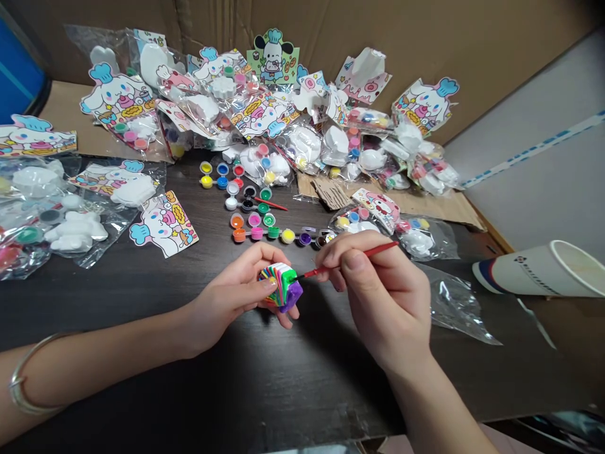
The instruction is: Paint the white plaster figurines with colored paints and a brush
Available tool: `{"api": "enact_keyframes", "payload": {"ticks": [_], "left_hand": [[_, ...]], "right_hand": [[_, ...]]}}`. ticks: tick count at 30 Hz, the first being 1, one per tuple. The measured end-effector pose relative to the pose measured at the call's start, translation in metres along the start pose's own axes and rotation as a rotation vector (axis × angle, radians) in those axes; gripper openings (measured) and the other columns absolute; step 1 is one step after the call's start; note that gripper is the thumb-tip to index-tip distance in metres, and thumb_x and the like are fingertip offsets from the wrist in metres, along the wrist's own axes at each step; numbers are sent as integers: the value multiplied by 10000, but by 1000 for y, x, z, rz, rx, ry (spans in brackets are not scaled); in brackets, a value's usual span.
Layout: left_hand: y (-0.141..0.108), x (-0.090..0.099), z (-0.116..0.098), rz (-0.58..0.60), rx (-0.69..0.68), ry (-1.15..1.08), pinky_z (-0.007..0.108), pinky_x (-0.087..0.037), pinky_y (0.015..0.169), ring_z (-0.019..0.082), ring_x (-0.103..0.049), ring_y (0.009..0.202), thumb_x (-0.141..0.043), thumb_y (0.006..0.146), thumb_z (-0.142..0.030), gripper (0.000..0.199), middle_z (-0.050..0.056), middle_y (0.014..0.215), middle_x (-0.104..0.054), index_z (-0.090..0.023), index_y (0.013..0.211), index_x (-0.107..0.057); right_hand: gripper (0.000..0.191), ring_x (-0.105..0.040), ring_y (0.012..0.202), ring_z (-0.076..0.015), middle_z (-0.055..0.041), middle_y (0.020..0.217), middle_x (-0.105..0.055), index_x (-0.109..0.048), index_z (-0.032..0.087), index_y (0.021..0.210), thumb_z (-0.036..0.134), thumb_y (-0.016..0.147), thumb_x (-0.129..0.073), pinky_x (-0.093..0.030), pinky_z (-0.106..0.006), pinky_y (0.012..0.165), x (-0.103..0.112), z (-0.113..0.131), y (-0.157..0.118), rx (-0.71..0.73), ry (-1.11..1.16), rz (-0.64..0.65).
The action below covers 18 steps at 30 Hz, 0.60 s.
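Observation:
Held in my left hand (243,290) is a small figurine (280,287) painted in rainbow stripes, with green and purple faces and a white top. My thumb presses its striped side, and the fingers wrap behind it. Pinched in my right hand (382,296) is a thin red paintbrush (316,272). Its dark tip touches the green face, or sits very close to it. Beyond my hands stand small paint pots (258,233) in several colours, lids flipped up. A second red brush (270,203) lies among them.
Bagged white figurines (302,146) with paints and printed cards pile along the back, more (75,230) at the left. A loose card (164,224) lies left of the pots. At the right are a paper cup (539,270) and a clear plastic bag (456,309). Cardboard (406,202) lies behind.

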<state>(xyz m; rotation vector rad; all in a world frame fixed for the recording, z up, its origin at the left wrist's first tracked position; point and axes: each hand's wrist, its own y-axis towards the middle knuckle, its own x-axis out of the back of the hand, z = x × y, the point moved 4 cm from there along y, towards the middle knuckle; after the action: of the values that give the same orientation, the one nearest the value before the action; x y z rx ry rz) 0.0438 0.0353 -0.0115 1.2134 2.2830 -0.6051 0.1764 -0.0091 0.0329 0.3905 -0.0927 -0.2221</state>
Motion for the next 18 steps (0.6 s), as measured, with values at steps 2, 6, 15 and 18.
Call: {"api": "enact_keyframes", "payload": {"ticks": [2,6,15,18], "left_hand": [[0,0,0,5,2,-8,321,-470,661,175,-607,724,-613,840,-334,213,29,800,-622,-172,932,-509],[0,0,0,4,10,-9,310,-478,656,169,-605,725,-619,834,-337,225,27,803,-618,-171,932,-503],[1,0,1,7,9,-17,314,-484,657,177,-611,739,-618,836,-323,209,30,810,-618,-175,940,-513],[0,0,1,16,11,-10,317,-478,656,176,-610,716,-607,844,-324,202,33,791,-627,-173,934,-509]], "right_hand": [[164,-546,622,-103,2,710,-587,-625,206,809,249,925,-518,-459,-230,564,-1,0,0,2,2,20],[167,-549,630,-93,7,714,-592,-618,201,799,217,926,-511,-452,-216,567,-2,1,0,19,-48,42],[180,-541,601,-106,4,687,-595,-609,206,772,226,924,-515,-459,-242,567,-2,4,0,38,-83,45],[174,-554,634,-108,2,701,-587,-615,209,795,219,929,-505,-468,-238,589,0,4,0,40,-69,21]]}}
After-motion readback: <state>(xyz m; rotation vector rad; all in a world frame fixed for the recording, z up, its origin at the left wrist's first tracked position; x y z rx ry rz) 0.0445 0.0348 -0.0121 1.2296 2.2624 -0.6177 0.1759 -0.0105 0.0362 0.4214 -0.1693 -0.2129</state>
